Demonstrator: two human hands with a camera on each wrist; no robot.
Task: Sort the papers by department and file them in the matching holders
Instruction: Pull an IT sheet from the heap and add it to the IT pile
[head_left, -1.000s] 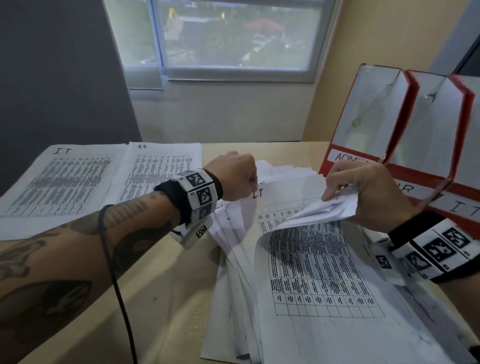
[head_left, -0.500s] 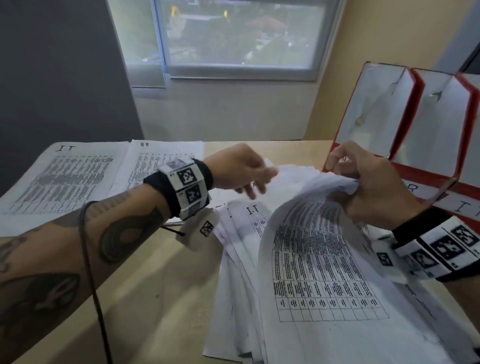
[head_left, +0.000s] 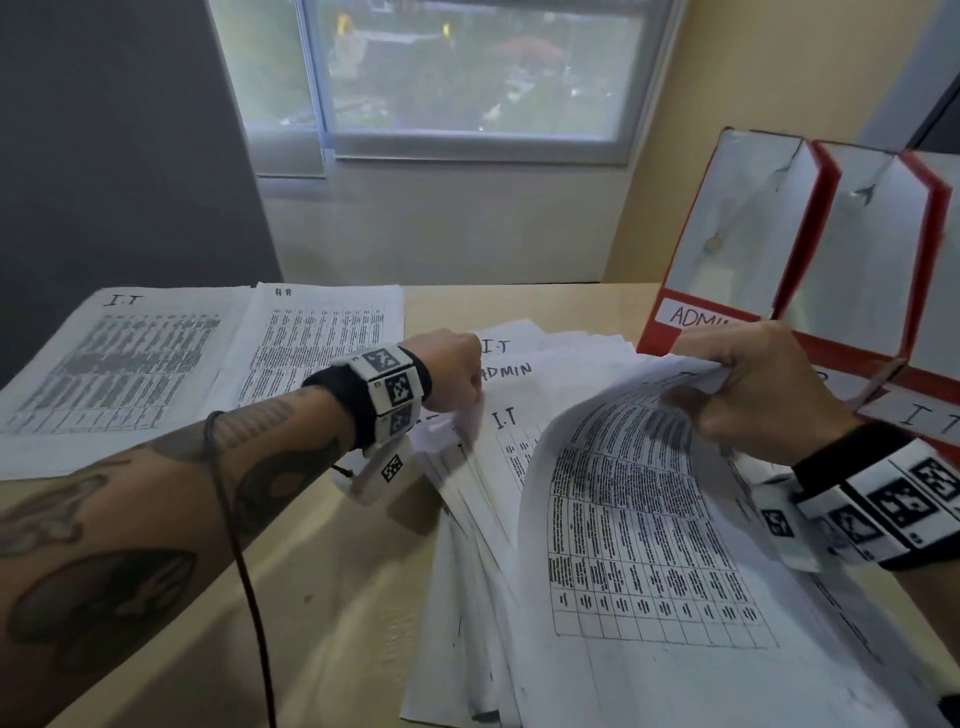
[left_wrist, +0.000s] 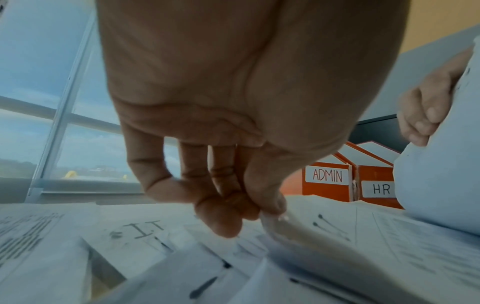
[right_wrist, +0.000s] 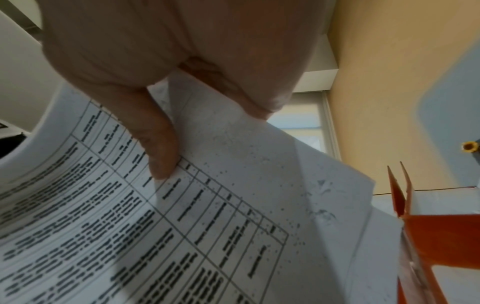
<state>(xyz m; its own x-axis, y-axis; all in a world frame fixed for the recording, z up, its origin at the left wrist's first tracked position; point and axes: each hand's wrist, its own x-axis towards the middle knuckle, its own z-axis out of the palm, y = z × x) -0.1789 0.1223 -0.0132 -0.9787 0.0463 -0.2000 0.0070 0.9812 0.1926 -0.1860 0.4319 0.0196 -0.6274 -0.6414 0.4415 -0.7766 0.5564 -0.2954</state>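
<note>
A fanned stack of printed sheets lies on the desk in front of me. My right hand grips the top edges of several lifted sheets, which curl up off the stack; its thumb presses on the printed side. Under them show sheets headed I.T and ADMIN. My left hand is curled at the stack's upper left. Its thumb and fingertips pinch a raised sheet edge. Red holders stand at the right: ADMIN, HR and IT.
Two sorted piles lie flat at the desk's back left, one headed IT and one headed HR. Bare desk runs between my left forearm and the stack. A window and wall lie behind the desk.
My right hand has lifted the top sheets higher and peeled them back, so the ADMIN and I.T headings show. My left hand opened, reached in, then curled onto a sheet edge.
</note>
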